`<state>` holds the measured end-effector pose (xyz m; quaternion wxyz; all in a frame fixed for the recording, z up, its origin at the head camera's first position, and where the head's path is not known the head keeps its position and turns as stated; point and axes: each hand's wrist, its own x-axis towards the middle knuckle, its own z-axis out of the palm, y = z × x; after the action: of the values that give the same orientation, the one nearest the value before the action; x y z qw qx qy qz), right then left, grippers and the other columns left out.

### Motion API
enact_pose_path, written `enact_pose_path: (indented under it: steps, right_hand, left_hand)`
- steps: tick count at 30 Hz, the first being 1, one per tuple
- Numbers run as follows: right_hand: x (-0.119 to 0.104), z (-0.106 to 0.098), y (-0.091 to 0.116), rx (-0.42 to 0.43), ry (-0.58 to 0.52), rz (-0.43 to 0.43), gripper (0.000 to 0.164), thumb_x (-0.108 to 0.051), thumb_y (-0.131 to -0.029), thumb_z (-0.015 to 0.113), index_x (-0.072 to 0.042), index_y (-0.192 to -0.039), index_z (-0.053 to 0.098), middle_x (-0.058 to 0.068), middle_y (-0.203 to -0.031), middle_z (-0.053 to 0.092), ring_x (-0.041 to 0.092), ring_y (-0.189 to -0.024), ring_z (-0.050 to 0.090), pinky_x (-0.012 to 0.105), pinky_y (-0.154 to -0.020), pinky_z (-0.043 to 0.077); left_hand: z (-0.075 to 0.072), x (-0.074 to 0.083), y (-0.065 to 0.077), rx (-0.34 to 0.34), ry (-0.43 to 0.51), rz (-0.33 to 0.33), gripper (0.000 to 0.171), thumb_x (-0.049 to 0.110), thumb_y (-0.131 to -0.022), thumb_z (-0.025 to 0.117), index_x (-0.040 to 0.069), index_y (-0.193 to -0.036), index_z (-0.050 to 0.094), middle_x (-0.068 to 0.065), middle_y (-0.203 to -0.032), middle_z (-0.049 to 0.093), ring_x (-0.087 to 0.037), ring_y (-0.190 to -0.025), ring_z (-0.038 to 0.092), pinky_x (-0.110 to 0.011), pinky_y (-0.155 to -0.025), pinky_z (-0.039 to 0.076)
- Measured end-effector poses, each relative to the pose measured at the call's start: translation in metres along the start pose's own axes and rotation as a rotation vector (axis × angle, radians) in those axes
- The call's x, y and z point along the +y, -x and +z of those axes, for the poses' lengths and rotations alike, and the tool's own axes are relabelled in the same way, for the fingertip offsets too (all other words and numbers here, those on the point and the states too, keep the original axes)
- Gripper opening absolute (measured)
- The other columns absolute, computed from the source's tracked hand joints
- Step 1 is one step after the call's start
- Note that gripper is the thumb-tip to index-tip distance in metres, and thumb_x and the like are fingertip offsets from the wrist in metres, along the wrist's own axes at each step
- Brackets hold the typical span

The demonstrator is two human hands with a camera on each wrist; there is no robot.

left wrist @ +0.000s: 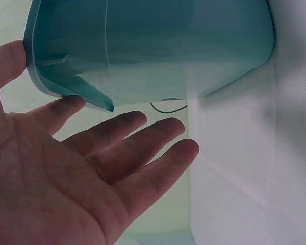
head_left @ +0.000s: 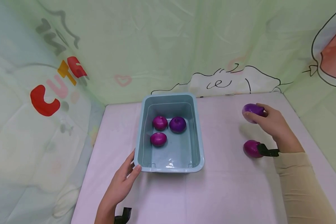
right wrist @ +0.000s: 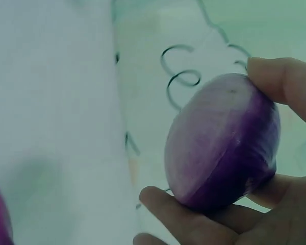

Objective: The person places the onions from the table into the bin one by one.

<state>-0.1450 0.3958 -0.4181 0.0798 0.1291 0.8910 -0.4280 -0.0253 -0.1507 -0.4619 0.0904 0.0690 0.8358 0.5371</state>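
Note:
My right hand [head_left: 271, 121] holds a purple onion [head_left: 253, 112] above the right side of the table, thumb on one side and fingers on the other. In the right wrist view the onion [right wrist: 224, 145] shows a pale half and a dark half. Another red onion [head_left: 252, 148] lies on the table below that hand, partly hidden by a black strap. My left hand [head_left: 121, 183] pinches the near left rim of a light blue basin [head_left: 173, 170] between thumb and forefinger; its other fingers [left wrist: 153, 178] stretch out beneath the rim. Inside sit three onions, including a dark purple one [head_left: 177, 124].
A pale pinkish cloth covers the table [head_left: 226, 196]. Light green printed curtains [head_left: 156, 46] hang behind it and along both sides. The basin stands near the table's back edge, left of the loose onion.

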Motion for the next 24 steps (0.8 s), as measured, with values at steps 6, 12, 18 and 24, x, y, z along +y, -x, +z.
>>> enact_pose_path:
  steps: [6,12,18,24]
  right_hand:
    - [-0.021,0.001,0.003,-0.033,-0.332,-0.066,0.093,-0.053,-0.101,0.061,-0.002,-0.166,0.017,0.025,-0.157,0.030,0.017,-0.117,0.057,0.027,-0.096,0.052]
    - [-0.051,0.002,0.014,-0.167,-0.883,-0.205,0.067,-0.024,-0.107,0.063,0.001,-0.158,0.027,0.014,-0.145,0.042,0.020,-0.112,0.069,0.030,-0.095,0.054]
    - [-0.079,0.010,0.021,-0.352,-1.146,-0.394,0.039,-0.007,-0.111,0.048,0.003,-0.149,0.047,0.017,-0.146,0.047,0.037,-0.125,0.062,0.040,-0.107,0.046]
    - [-0.100,0.020,0.022,-0.431,-1.217,-0.425,0.040,-0.007,-0.110,0.050,0.002,-0.149,0.050,0.017,-0.147,0.050,0.041,-0.128,0.058,0.051,-0.106,0.047]
  left_hand:
    - [0.000,-0.001,0.000,-0.001,0.006,0.011,0.065,0.037,-0.107,0.060,0.042,-0.163,0.027,0.008,-0.164,0.033,-0.038,-0.142,0.044,-0.059,-0.103,0.046]
    - [-0.001,-0.002,0.000,-0.001,0.014,0.028,0.065,0.037,-0.107,0.060,0.042,-0.163,0.028,0.009,-0.163,0.034,-0.037,-0.141,0.046,-0.059,-0.105,0.044]
    - [-0.001,-0.002,0.000,0.004,0.009,0.035,0.065,0.037,-0.107,0.060,0.043,-0.163,0.028,0.009,-0.163,0.034,-0.037,-0.141,0.046,-0.060,-0.104,0.045]
    - [0.000,-0.003,0.000,0.001,0.016,0.033,0.064,0.036,-0.108,0.060,0.043,-0.163,0.027,0.009,-0.163,0.034,-0.037,-0.141,0.046,-0.059,-0.105,0.045]
